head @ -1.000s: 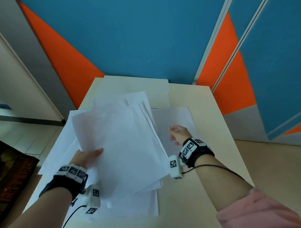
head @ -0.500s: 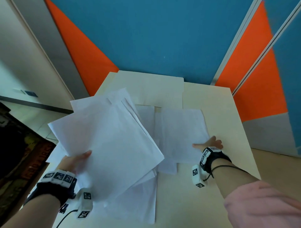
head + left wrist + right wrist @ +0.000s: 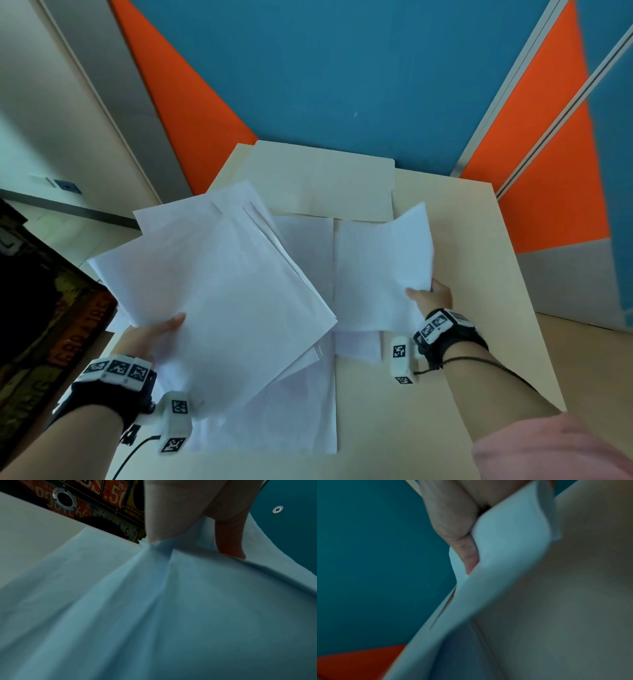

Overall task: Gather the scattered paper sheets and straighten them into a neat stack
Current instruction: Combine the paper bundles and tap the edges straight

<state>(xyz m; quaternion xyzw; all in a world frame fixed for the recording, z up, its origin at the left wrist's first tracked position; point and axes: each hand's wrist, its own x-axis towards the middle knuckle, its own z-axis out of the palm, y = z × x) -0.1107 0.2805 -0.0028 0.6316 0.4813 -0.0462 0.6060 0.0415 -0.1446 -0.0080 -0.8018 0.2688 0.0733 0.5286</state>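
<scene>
Pinching fanned bundle of white paper sheets (image 3: 219,294) in left hand (image 3: 150,337) | right hand (image 3: 432,298) gripping loose white sheet (image 3: 380,270) by corner | risk: bundle slipping, sheet creasing

Two hands (image 3: 430,297), many paper sheets (image 3: 219,291)

A fanned bundle of sheets (image 3: 219,291) is held over the worktop's (image 3: 455,394) left half; a single sheet (image 3: 380,267) lifts toward its right edge. More sheets (image 3: 301,411) lie beneath, a folder (image 3: 322,178) at the far edge.
</scene>
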